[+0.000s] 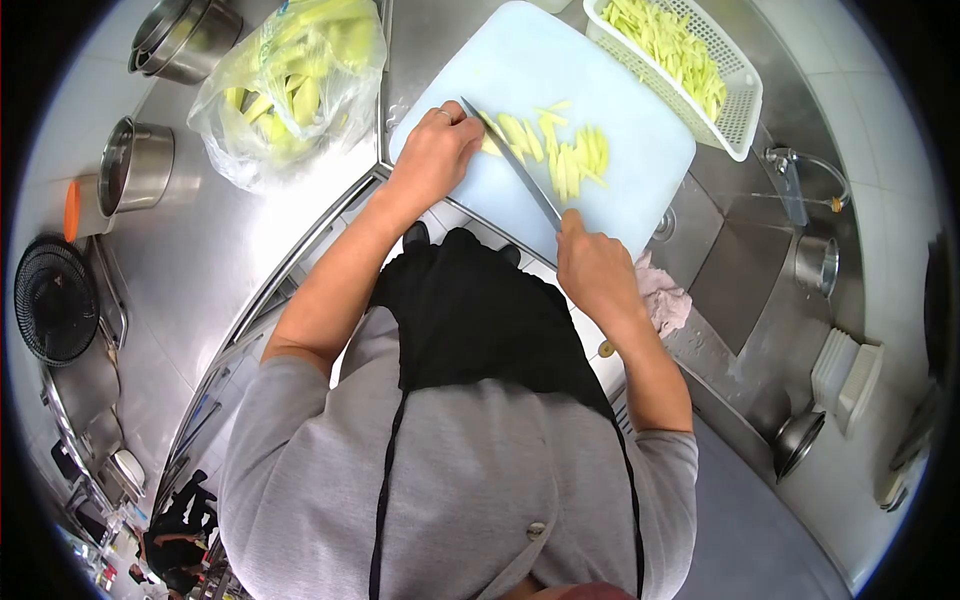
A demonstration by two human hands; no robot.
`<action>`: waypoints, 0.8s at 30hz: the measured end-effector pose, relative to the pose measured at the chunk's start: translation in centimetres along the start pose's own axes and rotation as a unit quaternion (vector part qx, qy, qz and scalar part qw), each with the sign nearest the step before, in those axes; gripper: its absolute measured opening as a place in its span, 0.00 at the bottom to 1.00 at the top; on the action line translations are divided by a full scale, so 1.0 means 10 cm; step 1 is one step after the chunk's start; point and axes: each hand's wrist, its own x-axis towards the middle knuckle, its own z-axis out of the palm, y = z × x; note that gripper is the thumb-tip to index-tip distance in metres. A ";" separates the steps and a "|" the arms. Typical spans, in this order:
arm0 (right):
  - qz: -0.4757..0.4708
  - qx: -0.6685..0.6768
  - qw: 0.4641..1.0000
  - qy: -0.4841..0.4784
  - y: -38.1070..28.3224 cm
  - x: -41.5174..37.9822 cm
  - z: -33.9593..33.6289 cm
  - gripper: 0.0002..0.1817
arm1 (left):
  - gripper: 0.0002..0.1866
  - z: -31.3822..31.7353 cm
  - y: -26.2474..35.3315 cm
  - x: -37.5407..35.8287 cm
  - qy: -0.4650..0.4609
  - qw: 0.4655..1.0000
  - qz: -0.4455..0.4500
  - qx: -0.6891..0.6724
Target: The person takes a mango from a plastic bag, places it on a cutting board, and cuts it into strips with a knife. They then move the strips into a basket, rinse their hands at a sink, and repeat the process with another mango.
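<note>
From right hand (594, 268), knife (521, 173) seemingly reaches left hand (438, 148).

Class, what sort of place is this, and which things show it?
Probably a commercial kitchen: a stainless-steel sink, a white perforated plastic basket of pale green strips, and a long steel knife over a pale blue cutting board.

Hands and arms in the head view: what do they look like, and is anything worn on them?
Both are ungloved. The left hand has what looks like a thin, pale ring on one finger; the right hand shows none. Short grey sleeves leave the forearms uncovered.
</note>
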 end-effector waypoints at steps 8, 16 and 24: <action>-0.030 -0.039 0.999 0.001 0.12 0.16 0.15 0.03 | 0.07 0.03 -0.05 -0.04 0.005 1.000 -0.007 -0.012; -0.025 -0.038 0.999 -0.016 0.07 0.14 0.11 0.03 | 0.06 0.01 -0.07 -0.07 0.007 1.000 0.000 -0.022; -0.018 -0.037 0.999 -0.021 0.00 0.13 0.01 0.02 | 0.07 -0.02 -0.09 -0.09 0.014 1.000 -0.010 -0.001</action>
